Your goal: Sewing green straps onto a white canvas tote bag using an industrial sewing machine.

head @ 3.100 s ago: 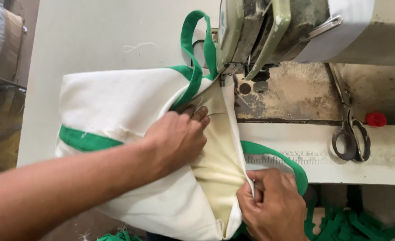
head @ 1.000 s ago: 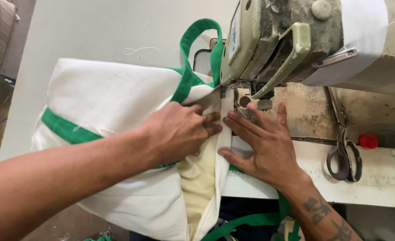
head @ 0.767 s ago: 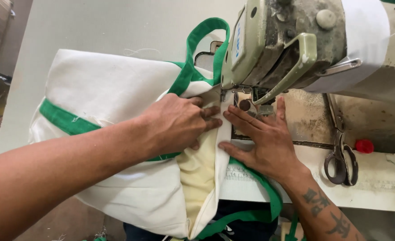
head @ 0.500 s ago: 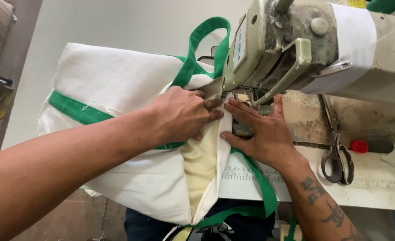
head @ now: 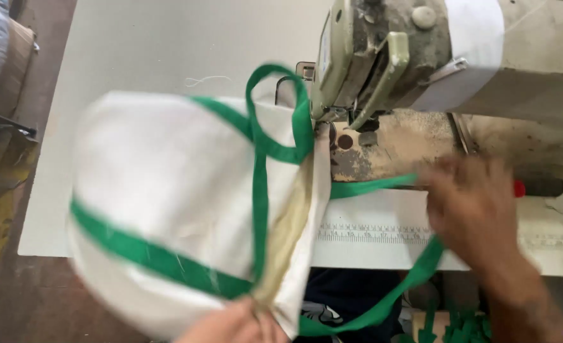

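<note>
A white cloth bag (head: 167,190) with green bands lies across the table's front edge, its open side toward the sewing machine head (head: 421,57). One green handle loop (head: 275,127) curls up beside the presser foot (head: 331,124). My left hand (head: 230,325) pinches the bag's lower edge at the bottom of the view. My right hand (head: 478,213) is blurred, right of the machine bed, at the end of the second green strap (head: 415,273), which it seems to grip.
The white table (head: 135,51) stretches behind the bag. A ruler strip (head: 370,232) runs along its front edge. A red-tipped tool (head: 518,188) lies by my right hand. Loose green straps (head: 466,327) pile below the table. Boxes (head: 8,70) stand at the left.
Both hands have left the needle area. The bag swung left and down, away from the presser foot. My left hand dropped to its lower edge and my right hand moved right with the strap.
</note>
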